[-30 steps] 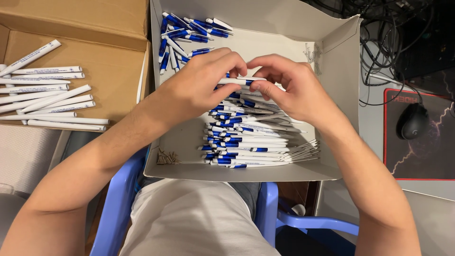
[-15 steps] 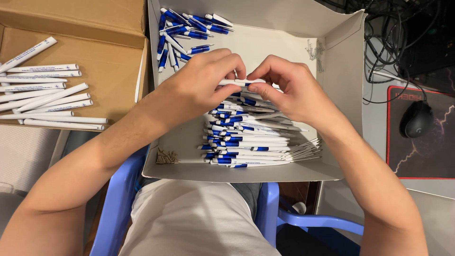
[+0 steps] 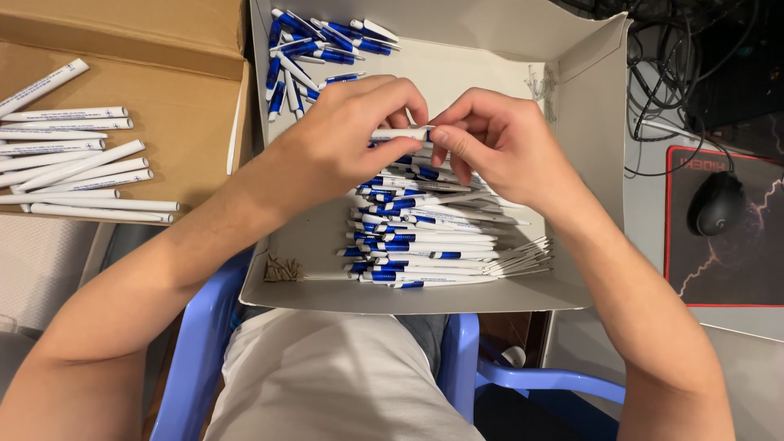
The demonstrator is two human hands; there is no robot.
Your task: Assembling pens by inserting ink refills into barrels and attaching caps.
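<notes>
- The left hand (image 3: pixel 343 143) and the right hand (image 3: pixel 502 143) met over the middle of a shallow white cardboard box (image 3: pixel 588 106), each pinching one end of a single white pen (image 3: pixel 402 133) held level between them.
- The fingers of both hands were closed narrowly on that pen, the left at its left end, the right at its right end.
- Just beneath the hands lay a stacked pile of blue-and-white pens (image 3: pixel 425 245), tips pointing right.
- A looser heap of blue-and-white pens (image 3: pixel 318 45) sat in the box's far left corner.
- On the brown cardboard flap (image 3: pixel 188 90) to the left lay a row of white pen barrels (image 3: pixel 77 167).
- To the right, a black computer mouse (image 3: pixel 716 204) rested on a dark mouse pad (image 3: pixel 735 269) on the bench.
- A blue plastic chair (image 3: pixel 196 351) showed below the box.
</notes>
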